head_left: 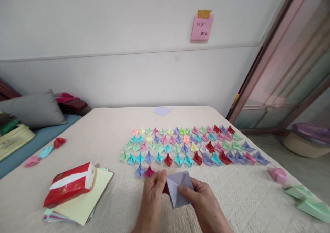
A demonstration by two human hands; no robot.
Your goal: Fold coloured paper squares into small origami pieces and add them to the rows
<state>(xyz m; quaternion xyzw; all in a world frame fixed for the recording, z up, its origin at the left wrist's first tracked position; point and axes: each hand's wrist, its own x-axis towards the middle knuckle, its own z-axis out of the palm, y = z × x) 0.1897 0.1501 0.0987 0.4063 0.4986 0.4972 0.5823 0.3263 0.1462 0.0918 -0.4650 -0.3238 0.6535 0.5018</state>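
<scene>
A folded square of lavender origami paper [177,197] is held between my two hands just above the cloth, with crease lines across its face. My left hand [154,188] pinches its left edge between thumb and fingers. On the other side, my right hand [202,197] grips the paper, thumb pressed flat on the front and fingers behind. Beyond my hands lie several rows of small folded paper boats [167,147] in many colours. The nearest are a blue-violet boat [140,171] and a magenta boat [149,171].
At left, a red tissue pack [70,184] rests on a stack of coloured paper [85,205]. A lavender sheet [162,110] lies near the far edge. Folded pieces, pink [278,175] and green [313,205], sit along the right edge. A pink note [202,27] is taped to the wall.
</scene>
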